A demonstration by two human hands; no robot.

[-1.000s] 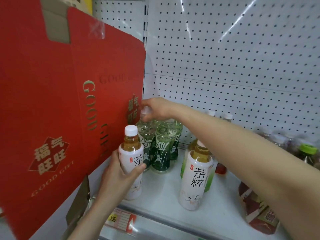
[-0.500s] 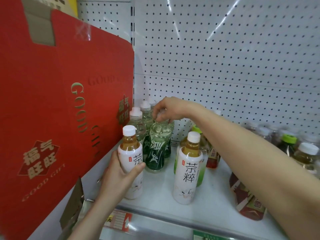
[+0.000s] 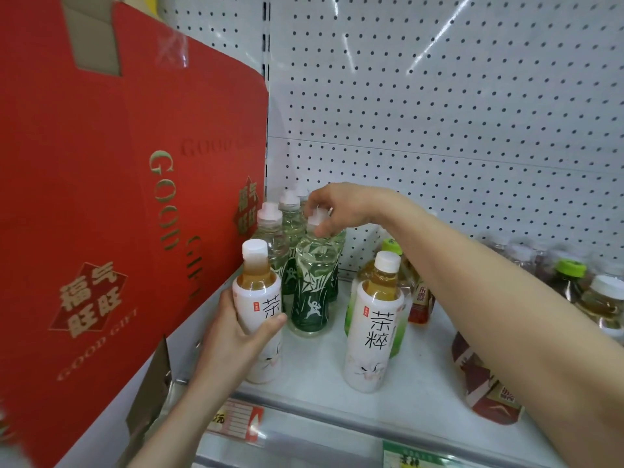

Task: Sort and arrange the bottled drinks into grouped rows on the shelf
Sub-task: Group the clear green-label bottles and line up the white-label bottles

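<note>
We are working the left end of the shelf (image 3: 425, 376), beside the big red carton (image 3: 118, 197). Green-label bottles (image 3: 270, 231) file back toward the pegboard. Our right hand (image 3: 337, 207) pinches the cap of the front green bottle (image 3: 312, 295), whose base sits low at the shelf. Our left hand (image 3: 236, 342) grips a white tea bottle (image 3: 260, 319), upright at the front edge, with its twin (image 3: 373, 336) standing apart to the right. We judge the green row is being squared up. Next, that bottle needs seating in line, then the two teas joined into a row without clipping necks.
</note>
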